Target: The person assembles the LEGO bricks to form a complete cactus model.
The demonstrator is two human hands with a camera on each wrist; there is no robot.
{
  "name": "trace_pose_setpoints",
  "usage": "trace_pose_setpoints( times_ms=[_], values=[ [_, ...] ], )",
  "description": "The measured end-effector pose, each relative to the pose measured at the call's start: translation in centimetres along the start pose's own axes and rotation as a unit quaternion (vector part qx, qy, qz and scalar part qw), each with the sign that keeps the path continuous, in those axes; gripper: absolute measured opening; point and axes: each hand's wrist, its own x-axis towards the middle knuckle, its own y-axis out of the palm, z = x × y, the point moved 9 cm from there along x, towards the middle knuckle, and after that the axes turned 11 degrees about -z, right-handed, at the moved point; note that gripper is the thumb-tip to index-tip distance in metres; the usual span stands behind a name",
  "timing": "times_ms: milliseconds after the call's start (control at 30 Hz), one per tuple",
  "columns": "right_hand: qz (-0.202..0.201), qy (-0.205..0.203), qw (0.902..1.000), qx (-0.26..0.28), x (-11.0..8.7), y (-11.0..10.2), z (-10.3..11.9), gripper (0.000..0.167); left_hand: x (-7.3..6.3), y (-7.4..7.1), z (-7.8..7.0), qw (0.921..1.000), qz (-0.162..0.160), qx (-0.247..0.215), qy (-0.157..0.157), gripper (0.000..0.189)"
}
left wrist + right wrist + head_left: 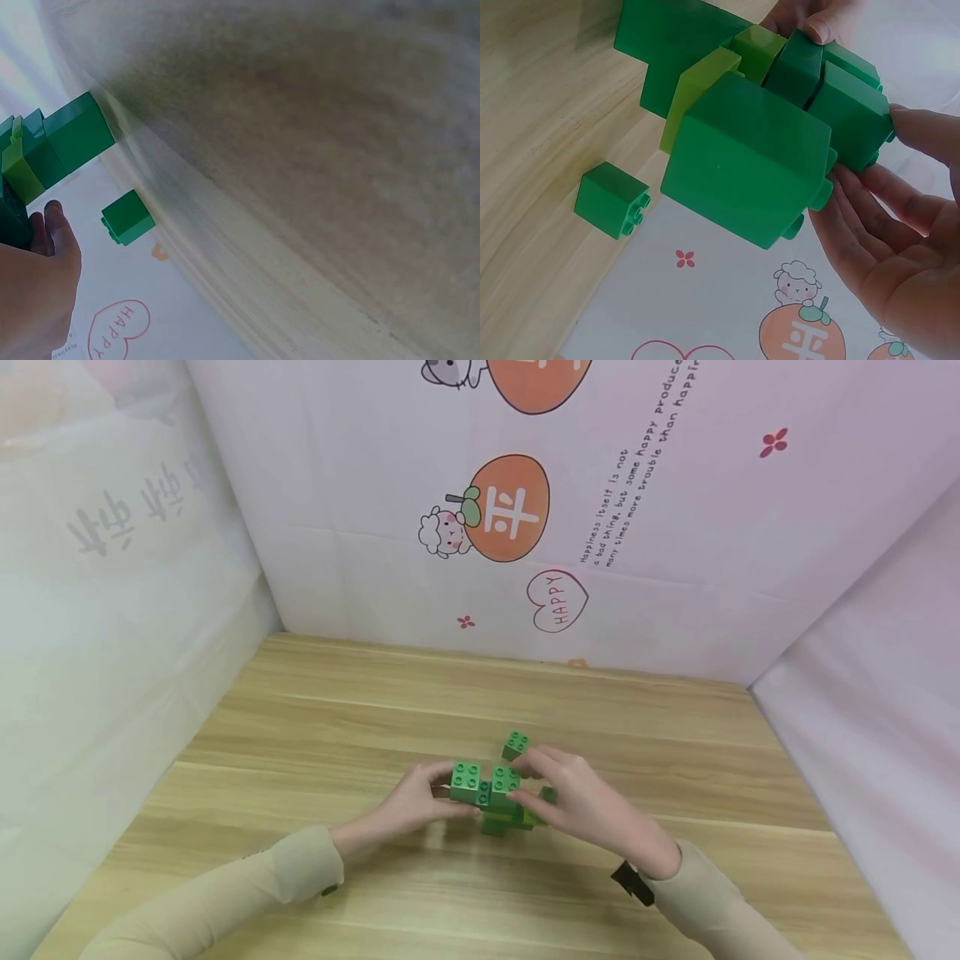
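An assembly of green toy building blocks (504,797) is held between both hands above the wooden table, with two studded bright green blocks on top. My left hand (416,800) grips its left side, thumb in front and fingers behind. My right hand (588,793) pinches the upper right block (853,112) of the assembly between thumb and fingers, the thumb tip at its studs. Lime green pieces (705,82) and dark green ones (797,69) sit between the larger blocks. A loose green block (514,744) stands on the table behind the assembly.
The wooden table (337,727) ends at a printed white backdrop (360,510). White cloth walls stand on the left (150,577) and the right (885,693). A black strap (633,883) is at the right wrist.
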Motion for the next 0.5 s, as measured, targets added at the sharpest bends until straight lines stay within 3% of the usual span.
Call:
trace_pose_setpoints(
  times_ms=[500],
  values=[
    [0.013,-0.001,0.9999,0.003,-0.14,0.35,0.08,0.032,0.06,0.09,0.21,1.0000,-0.001,0.003,0.004,0.049]
  ],
)
